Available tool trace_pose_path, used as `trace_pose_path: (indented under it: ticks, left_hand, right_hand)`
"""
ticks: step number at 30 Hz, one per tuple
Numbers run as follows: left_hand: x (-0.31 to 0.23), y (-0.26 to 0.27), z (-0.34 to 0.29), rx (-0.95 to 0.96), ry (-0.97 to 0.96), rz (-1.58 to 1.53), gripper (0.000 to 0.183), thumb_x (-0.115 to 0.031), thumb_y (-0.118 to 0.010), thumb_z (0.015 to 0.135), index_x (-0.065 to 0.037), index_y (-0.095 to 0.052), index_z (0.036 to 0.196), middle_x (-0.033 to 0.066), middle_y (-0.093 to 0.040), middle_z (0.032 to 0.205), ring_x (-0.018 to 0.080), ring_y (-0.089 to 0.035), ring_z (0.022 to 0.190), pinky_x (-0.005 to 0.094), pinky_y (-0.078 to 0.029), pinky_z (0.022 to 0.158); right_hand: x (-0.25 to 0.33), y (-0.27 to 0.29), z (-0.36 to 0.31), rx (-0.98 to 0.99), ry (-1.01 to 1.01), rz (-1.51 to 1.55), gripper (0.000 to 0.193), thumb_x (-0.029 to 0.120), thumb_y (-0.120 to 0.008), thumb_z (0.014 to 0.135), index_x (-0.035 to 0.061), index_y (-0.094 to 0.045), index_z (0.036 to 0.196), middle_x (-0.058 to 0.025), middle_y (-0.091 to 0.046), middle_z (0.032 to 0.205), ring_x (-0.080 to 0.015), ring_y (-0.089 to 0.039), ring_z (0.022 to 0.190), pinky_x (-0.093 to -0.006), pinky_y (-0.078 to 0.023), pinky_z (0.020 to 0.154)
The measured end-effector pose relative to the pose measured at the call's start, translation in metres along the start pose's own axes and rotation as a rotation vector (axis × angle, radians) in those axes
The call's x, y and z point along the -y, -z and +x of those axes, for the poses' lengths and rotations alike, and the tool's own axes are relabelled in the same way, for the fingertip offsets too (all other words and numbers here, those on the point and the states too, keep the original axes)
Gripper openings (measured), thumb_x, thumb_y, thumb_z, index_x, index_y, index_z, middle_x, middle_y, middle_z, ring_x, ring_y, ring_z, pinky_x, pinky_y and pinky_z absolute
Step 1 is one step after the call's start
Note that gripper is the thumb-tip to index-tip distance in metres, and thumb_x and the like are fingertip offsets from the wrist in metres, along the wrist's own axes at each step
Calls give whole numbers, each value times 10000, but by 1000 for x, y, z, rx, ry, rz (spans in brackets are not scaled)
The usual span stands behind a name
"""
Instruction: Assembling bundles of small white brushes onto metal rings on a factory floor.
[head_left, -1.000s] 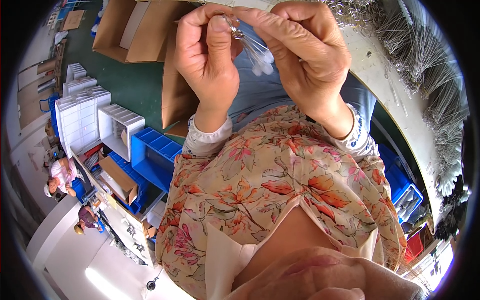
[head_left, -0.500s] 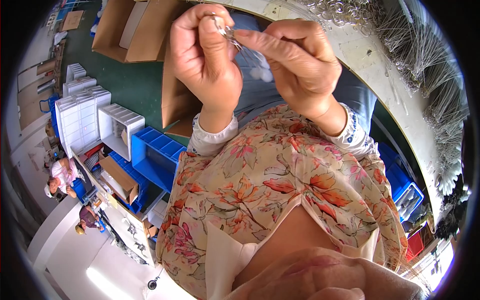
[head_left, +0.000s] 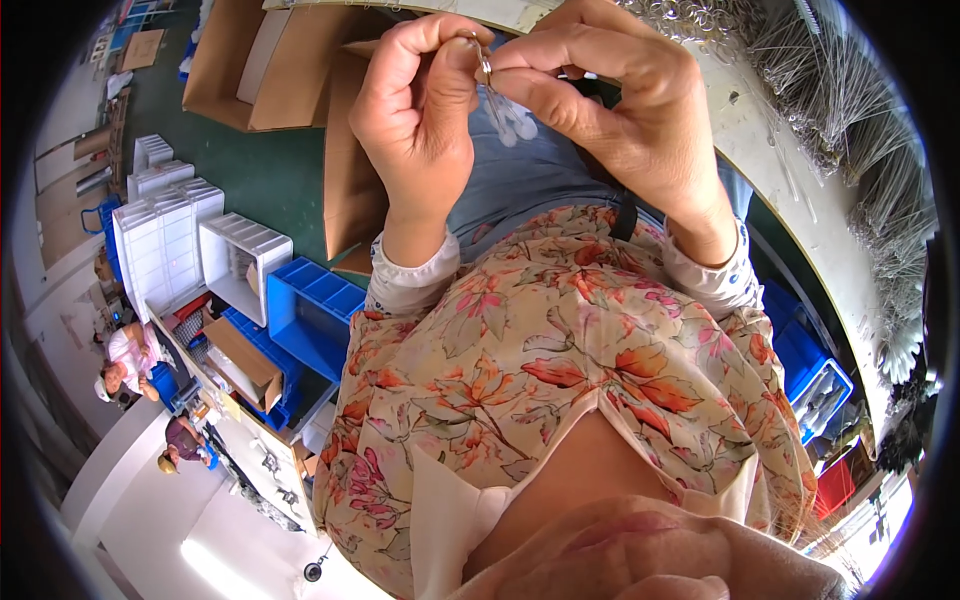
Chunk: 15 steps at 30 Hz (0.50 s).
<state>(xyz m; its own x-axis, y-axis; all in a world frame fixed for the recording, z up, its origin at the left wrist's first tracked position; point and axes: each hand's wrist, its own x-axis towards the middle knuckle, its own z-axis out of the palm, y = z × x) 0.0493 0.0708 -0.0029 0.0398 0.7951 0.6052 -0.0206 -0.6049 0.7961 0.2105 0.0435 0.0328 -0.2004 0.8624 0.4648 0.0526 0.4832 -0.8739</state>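
Observation:
My left hand [head_left: 418,125] and my right hand [head_left: 625,105] meet in front of me over my lap. Between their fingertips is a small metal ring [head_left: 486,70], pinched by the left thumb and forefinger and by the right thumb and forefinger. From it hang thin wire brushes [head_left: 513,124] with whitish, blurred ends, pointing down toward my lap. Fingers cover part of the ring, so whether it is open or joined I cannot tell.
A pale worktable [head_left: 775,150] curves along the right, bearing loose metal rings [head_left: 690,18] and a big heap of wire brushes [head_left: 840,100]. Open cardboard boxes [head_left: 290,75] stand to the left. Beyond them are white crates [head_left: 245,262], blue crates [head_left: 312,310] and two people at another table.
My right hand has shifted slightly right, its fingers now bent with thumb and forefinger at the ring. The left hand has turned a little, and the brushes hang closer to the fingers.

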Motion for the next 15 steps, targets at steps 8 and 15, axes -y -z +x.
trace_pose_path:
  ticks: [8,15]
  left_hand:
    - [-2,10,9,152,-218,343,117,-72,-568,882,19,-587,954,67,-605,823,88,-505,601,190,-396,500]
    - [-15,8,-4,211,-187,572,115,-51,-661,804,-10,-611,899,74,-608,800,134,-555,609,229,-444,545]
  right_hand:
    - [-4,-6,4,-125,106,-204,23,35,-661,749,28,-666,770,-46,-585,667,-126,-527,610,-254,-424,529]
    - [-46,-14,10,-123,-426,1072,173,159,-663,817,-10,-629,803,-6,-594,724,-65,-534,726,-227,-432,638]
